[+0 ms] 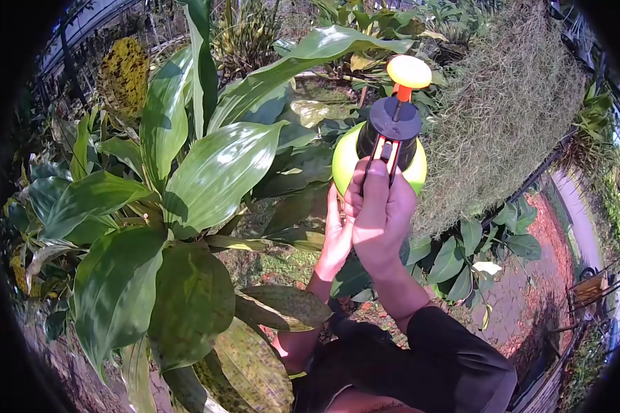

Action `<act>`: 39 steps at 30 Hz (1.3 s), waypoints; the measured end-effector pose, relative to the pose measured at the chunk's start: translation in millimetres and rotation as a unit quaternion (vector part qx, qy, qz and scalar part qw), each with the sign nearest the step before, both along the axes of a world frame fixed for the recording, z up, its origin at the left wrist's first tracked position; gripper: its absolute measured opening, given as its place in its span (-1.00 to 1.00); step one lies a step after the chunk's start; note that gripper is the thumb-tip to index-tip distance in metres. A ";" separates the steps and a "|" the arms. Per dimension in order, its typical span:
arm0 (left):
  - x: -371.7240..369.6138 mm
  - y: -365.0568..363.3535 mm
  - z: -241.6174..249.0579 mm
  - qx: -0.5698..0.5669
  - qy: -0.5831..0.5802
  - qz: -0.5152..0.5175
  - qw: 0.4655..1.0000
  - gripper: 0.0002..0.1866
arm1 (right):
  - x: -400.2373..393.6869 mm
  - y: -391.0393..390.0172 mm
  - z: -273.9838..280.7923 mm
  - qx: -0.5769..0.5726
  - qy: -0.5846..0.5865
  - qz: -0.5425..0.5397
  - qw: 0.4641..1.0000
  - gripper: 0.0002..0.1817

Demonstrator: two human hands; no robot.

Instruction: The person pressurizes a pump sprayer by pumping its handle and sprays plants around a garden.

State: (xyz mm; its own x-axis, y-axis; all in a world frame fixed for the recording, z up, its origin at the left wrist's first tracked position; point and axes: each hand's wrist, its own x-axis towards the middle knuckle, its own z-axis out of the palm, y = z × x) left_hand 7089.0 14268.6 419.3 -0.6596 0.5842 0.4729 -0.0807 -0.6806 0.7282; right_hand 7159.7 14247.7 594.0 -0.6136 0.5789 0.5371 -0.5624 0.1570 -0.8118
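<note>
A pump sprayer with a yellow-green bottle, a black collar and a yellow-topped orange pump knob is held up in front of me. My right hand is closed around its handle, with the thumb lying on the black and red trigger part. Beside and partly behind it, my left hand reaches up against the lower left of the bottle and appears to support it; most of its fingers are hidden. The sprayer's nozzle is out of sight.
Large glossy leaves of a potted-looking plant crowd the left, some close to my left forearm. Grey-green hanging moss drapes at the right. Below it are more broad leaves and a reddish path.
</note>
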 end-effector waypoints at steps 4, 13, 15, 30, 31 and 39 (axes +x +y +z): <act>-22.9 25.3 7.2 -0.023 0.039 0.028 0.999 -0.25 | -21.1 29.1 8.3 0.051 0.010 -0.015 0.999 -0.68; -51.8 114.5 29.8 -0.081 0.010 0.059 0.995 -0.21 | -52.2 135.8 23.2 -0.016 -0.004 -0.020 1.000 -0.67; -51.3 129.1 17.4 -0.025 -0.039 0.035 0.998 -0.20 | -52.6 154.3 22.3 -0.049 -0.025 -0.012 0.998 -0.66; -82.4 212.8 10.5 -0.052 -0.031 -0.061 0.996 -0.04 | -67.8 218.3 12.2 -0.089 -0.016 -0.188 0.978 -0.73; -79.5 218.4 10.7 -0.047 -0.043 -0.074 0.995 -0.02 | -67.7 220.4 15.6 -0.115 -0.022 -0.215 0.970 -0.74; -80.5 255.5 29.1 -0.049 -0.015 -0.153 0.987 0.00 | -66.5 241.1 20.2 -0.032 0.008 -0.285 0.958 -0.71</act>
